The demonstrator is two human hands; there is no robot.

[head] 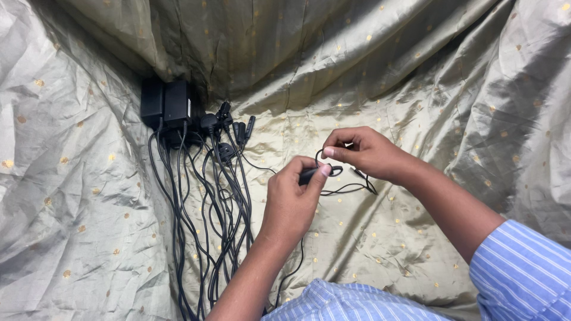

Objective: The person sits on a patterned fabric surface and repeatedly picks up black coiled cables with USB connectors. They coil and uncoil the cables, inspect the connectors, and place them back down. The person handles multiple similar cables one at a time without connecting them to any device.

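Head view shows your left hand (291, 199) pinching the plug (309, 174) and your right hand (363, 151) pinching its cable (345, 189), right of the adapters (166, 107); loop gently.

Two hands in view: left hand (291, 199) and right hand (364, 153), each with its grip closed on one thin black cable (342, 189). Two black power adapters (166, 104), lying side by side at upper left. One cluster of black plugs (229, 128), at least four; exact number unclear. One bundle of black cords (202, 226), strands overlapping and too many to count. One gold-dotted cloth (416, 71) beneath everything.
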